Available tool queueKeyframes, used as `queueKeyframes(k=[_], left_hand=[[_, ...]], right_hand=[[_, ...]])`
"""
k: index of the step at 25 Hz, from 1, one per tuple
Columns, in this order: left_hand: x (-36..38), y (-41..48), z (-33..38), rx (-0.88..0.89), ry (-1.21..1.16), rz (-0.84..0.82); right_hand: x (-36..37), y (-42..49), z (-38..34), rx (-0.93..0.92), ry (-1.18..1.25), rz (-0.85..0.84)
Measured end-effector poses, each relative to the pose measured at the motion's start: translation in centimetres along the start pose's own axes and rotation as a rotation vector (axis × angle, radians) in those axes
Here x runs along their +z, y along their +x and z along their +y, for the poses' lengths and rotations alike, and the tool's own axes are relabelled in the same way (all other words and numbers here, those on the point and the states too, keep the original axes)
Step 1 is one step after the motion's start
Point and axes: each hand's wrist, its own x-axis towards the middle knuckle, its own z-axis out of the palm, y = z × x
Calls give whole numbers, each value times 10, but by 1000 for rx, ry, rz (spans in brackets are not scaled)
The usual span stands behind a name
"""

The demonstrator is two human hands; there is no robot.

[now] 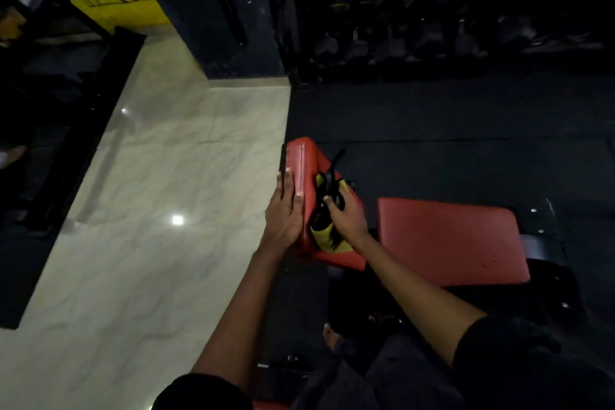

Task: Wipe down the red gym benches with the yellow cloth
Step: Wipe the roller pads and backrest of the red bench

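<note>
Against the tilted red bench pad (301,156), wiping: gripping the yellow cloth (324,231) in the curled right hand (344,216), bracing that pad's side edge with the flat, straight-fingered left hand (284,213). Next, probably sweeping upward, then shifting to the flat pad (449,240) beside it.

Tilted red bench pad (297,156), yellow cloth (324,232) bunched on its face in the right hand's (346,217) grip, left hand (285,210) flat along its edge, flat red seat pad (449,240) just beside, black rubber floor (432,123) beneath, pale marble tiles (166,183) alongside.
</note>
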Motion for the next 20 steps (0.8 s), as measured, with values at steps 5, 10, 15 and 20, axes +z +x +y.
queueKeyframes(k=[5,10,15,20], left_hand=[[2,0,-3,59,-44,48],[4,-2,0,78,-1,105],[12,9,28,-137,-86,184],[23,11,48,-228,176,258]], right_hand=[[2,10,-12,-87,-41,3],[-4,60,-20,144,-14,-8],[-15,74,-20,40,-23,-57],[-25,102,-14,-124,-9,-189]])
